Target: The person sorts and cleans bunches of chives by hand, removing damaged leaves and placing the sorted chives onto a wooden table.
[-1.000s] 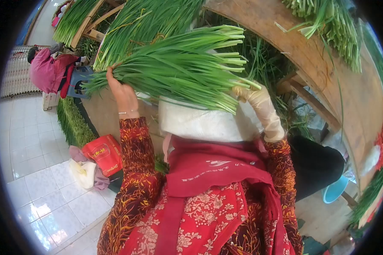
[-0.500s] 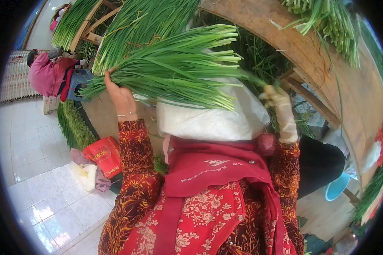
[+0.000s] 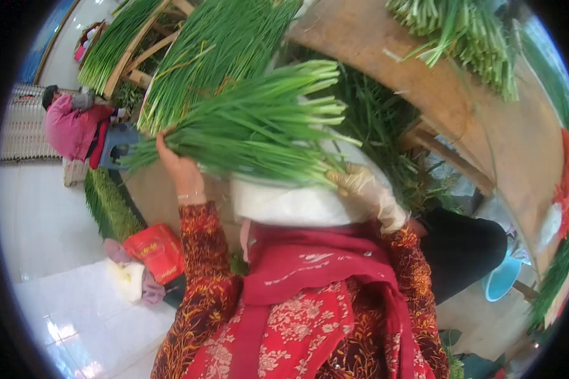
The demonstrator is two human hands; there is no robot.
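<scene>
My left hand (image 3: 182, 172) is closed around the leafy end of a bunch of garlic chives (image 3: 253, 123), with the thumb over the leaves. The pale cut stems of the bunch fan out to the right, above a white sack-like cloth (image 3: 278, 202) on my lap. At the lower stem ends is my right hand (image 3: 367, 189), in a thin translucent glove; its fingers pinch together on stems there. Motion blurs the bunch a little.
More chives (image 3: 227, 50) lie beyond the held bunch, and a stack of them (image 3: 461, 38) rests on the curved wooden table (image 3: 474, 114). Loose green scraps (image 3: 373, 114) fill the gap below. A person in pink (image 3: 73, 126) sits at far left. A blue basin (image 3: 502, 278) stands at right.
My right hand has come in from the right to the lower stem ends. The bunch in my left hand sits slightly lower in view, its stems shifted a little left.
</scene>
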